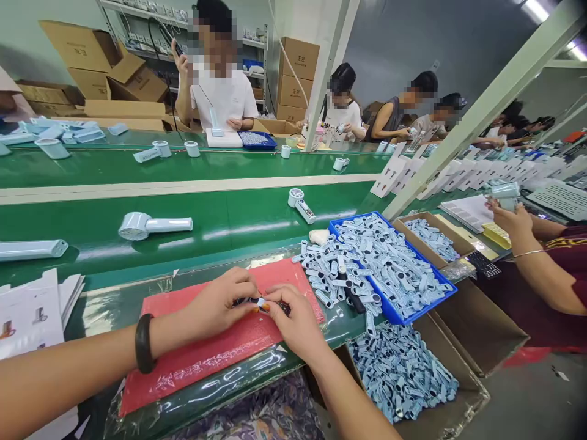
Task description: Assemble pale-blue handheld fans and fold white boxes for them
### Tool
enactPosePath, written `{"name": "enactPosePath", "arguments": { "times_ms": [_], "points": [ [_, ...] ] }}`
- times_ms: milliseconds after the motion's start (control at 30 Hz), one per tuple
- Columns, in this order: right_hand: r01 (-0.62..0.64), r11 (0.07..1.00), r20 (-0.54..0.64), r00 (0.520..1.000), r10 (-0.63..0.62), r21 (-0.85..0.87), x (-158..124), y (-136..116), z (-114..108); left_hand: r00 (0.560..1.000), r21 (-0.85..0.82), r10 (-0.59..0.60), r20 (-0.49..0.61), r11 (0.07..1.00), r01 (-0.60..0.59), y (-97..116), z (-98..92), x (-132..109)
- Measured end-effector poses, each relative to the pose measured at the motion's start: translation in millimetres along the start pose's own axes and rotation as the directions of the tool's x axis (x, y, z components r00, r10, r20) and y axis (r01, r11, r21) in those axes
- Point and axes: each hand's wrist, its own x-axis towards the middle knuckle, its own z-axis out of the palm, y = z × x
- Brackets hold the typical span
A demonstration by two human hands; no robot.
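Note:
Over a red mat (183, 348) on the bench, my left hand (224, 299) and my right hand (296, 321) meet fingertip to fingertip. Between them they pinch a small dark and pale piece (260, 301), mostly covered by the fingers, so its exact kind is hidden. My left wrist wears a dark bangle. Just right of the mat, small light-blue plastic parts (316, 269) lie in a loose heap, with a black-handled tool (352, 294) among them. A blue tray (394, 269) beside the heap is filled with the same parts.
A cardboard box (468, 403) of blue parts sits below the tray; a smaller box (463, 244) stands behind. On the green conveyor (229, 214) lie handheld fans (137, 226). Printed white boxes (32, 311) are at left. A slanted post (481, 110) crosses the right; co-workers sit opposite and at right.

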Motion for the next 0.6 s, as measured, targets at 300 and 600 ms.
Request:
{"name": "enactPosePath", "arguments": {
  "times_ms": [300, 600],
  "points": [
    [0.0, 0.952, 0.171, 0.984, 0.055, -0.306, -19, -13, -5, 1.0, 0.164, -0.021, 0.016, 0.986, 0.019, 22, 7.0, -24],
    [0.129, 0.959, 0.077, 0.991, -0.113, -0.254, -33, 0, -6, 0.998, 0.394, 0.059, 0.018, 0.917, -0.061, 25, 13.4, -33]
  ]
}}
